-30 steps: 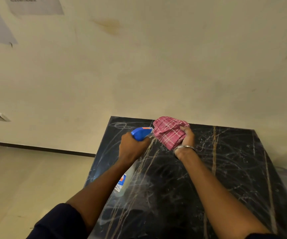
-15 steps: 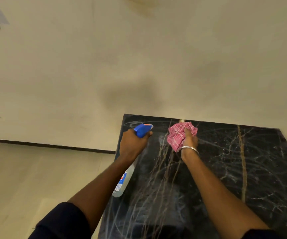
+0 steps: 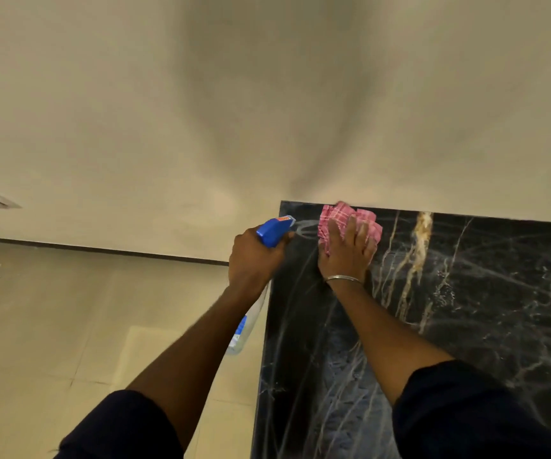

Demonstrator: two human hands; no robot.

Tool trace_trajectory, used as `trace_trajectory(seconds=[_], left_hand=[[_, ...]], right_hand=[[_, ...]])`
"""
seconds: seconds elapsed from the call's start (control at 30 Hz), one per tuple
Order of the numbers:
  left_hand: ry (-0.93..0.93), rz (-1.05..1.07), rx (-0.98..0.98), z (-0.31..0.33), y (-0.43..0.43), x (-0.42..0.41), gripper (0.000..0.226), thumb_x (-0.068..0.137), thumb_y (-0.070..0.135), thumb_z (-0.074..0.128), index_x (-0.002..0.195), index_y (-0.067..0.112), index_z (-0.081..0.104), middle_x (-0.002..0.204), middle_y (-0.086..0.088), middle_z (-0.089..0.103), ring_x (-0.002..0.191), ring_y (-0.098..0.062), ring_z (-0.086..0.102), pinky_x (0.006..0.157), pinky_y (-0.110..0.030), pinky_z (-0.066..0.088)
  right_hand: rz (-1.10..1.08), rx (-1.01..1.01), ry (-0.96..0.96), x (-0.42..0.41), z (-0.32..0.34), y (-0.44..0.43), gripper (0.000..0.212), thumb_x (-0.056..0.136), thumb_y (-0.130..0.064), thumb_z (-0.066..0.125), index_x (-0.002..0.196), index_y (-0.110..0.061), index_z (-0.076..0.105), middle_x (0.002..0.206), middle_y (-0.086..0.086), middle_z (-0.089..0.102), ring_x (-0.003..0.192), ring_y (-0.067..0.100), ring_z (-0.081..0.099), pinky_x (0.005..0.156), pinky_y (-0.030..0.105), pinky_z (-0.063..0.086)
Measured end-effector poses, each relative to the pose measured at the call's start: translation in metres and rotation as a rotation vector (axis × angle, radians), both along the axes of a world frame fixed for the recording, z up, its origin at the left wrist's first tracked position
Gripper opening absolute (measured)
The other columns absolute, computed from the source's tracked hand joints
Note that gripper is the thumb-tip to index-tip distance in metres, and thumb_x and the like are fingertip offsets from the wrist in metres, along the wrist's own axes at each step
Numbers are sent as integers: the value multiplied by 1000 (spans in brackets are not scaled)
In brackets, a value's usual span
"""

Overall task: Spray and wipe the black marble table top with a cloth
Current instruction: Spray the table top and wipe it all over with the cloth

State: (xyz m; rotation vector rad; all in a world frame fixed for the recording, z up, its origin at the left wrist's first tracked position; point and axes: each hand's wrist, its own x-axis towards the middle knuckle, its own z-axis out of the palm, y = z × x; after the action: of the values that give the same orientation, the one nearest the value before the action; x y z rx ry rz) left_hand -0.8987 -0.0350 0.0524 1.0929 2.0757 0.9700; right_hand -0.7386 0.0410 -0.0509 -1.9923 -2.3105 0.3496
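Black marble table top [image 3: 466, 309] met a cream wall; her right hand [image 3: 347, 253] pressed flat-fingered on the pink cloth [image 3: 337, 215], left hand [image 3: 251, 260] gripping the spray bottle [image 3: 272, 231].

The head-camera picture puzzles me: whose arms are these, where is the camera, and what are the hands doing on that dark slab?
There is no machine here. A person wears a camera on the head, looking forward and down, so both arms reach in from below. The left hand grips a spray bottle with a blue trigger head, beside the table's left edge. The right hand presses a pink checked cloth flat onto the black marble table top, near its far left corner by the wall. A metal bangle sits on that wrist.
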Motion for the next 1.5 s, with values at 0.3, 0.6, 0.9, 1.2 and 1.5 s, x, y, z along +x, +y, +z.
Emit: trace_trajectory(seconds=[0.3, 0.6, 0.9, 1.2, 1.5], left_hand=[[46, 89, -7, -15, 0, -29, 27, 85, 42, 72, 79, 18, 61, 53, 5, 48, 45, -10, 43, 51, -22, 38], [5, 59, -17, -21, 6, -27, 31, 89, 39, 66, 101, 10, 62, 62, 2, 52, 52, -11, 50, 55, -16, 40], [2, 61, 29, -17, -11, -26, 25, 89, 40, 67, 96, 16, 61, 59, 6, 50, 49, -9, 47, 52, -11, 37], [-10, 65, 29, -12, -27, -33, 29, 88, 39, 68, 97, 13, 61, 60, 5, 50, 50, -10, 48, 54, -16, 38], [-24, 81, 12, 1, -40, -23, 21, 88, 30, 70, 90, 14, 55, 63, 2, 50, 55, -13, 50, 59, -20, 44]], right_hand=[[371, 32, -40, -89, -11, 2, 60, 98, -47, 43, 152, -29, 27, 163, 11, 13, 150, 38, 6, 118, 59, 8], [319, 85, -34, 26, -3, 36, 61, 91, -31, 58, 148, -28, 38, 159, 5, 29, 148, 32, 20, 119, 52, 17], [6, -48, 26, -60, 9, -9, 64, 95, -41, 48, 153, -34, 22, 164, 7, 9, 149, 38, 5, 116, 57, 13], [463, -31, 19, -31, 1, -15, 60, 94, -36, 54, 149, -34, 32, 161, -1, 22, 149, 28, 13, 114, 53, 24], [-280, -68, 54, 38, 9, -25, 60, 94, -34, 54, 150, -34, 32, 164, 2, 11, 150, 32, 6, 114, 58, 13]])
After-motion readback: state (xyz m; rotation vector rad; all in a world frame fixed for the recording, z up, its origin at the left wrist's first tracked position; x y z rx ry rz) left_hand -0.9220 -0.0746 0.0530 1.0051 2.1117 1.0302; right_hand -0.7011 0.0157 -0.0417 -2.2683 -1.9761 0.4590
